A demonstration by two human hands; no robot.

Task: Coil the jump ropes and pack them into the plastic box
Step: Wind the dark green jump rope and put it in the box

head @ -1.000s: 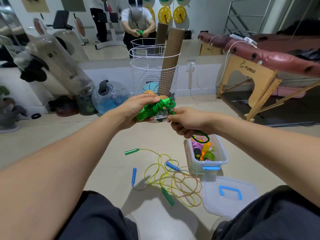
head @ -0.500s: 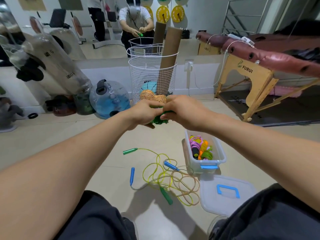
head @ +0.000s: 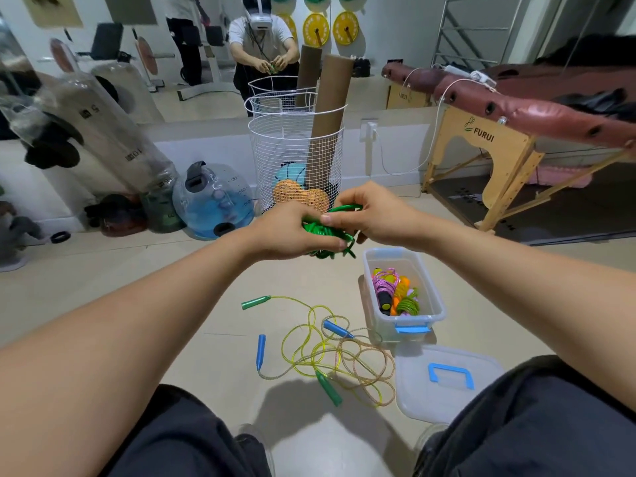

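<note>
Both hands hold a coiled green jump rope (head: 327,232) in the air above the floor. My left hand (head: 292,232) grips the bundle from the left and below. My right hand (head: 371,215) pinches its top and right side. A clear plastic box (head: 430,290) with blue latches stands open on the floor below and to the right, with several coiled ropes (head: 395,296) inside. On the floor lie a yellow rope with green handles (head: 309,325) and a speckled rope with blue handles (head: 364,359), tangled together.
The box lid (head: 444,387) with a blue handle lies flat by my right knee. A white wire basket (head: 296,166) with cardboard tubes stands ahead. A blue water jug (head: 213,201) sits to its left, a wooden massage table (head: 509,146) to the right. A mirror runs along the wall.
My right hand has come back from pulling the rope's end out to the right and now closes over the green bundle. Both hands have dropped a little toward the box.
</note>
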